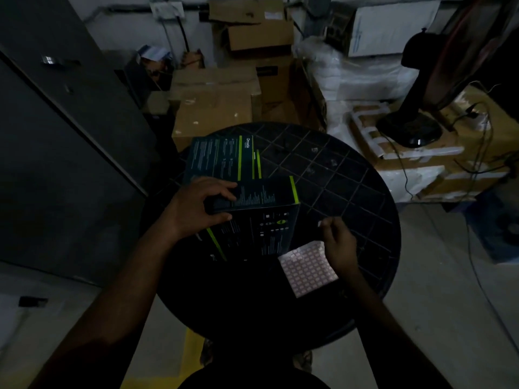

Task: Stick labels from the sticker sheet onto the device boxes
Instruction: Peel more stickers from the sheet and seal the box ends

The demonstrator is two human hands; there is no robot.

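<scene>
Dim round table (351, 192), left hand (196, 206) gripping device box (252, 217), right hand (337, 245) pinching label (319, 223)

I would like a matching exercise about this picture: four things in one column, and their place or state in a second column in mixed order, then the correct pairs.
Things:
1. left hand
2. right hand
3. sticker sheet
4. far box

Places or states:
A. lies flat on the round table, near its front edge
B. pinches a small pale label
C. grips the end of the near box
D. lies on the table beyond the near box, untouched by either hand

Pairs: 1-C, 2-B, 3-A, 4-D
</scene>
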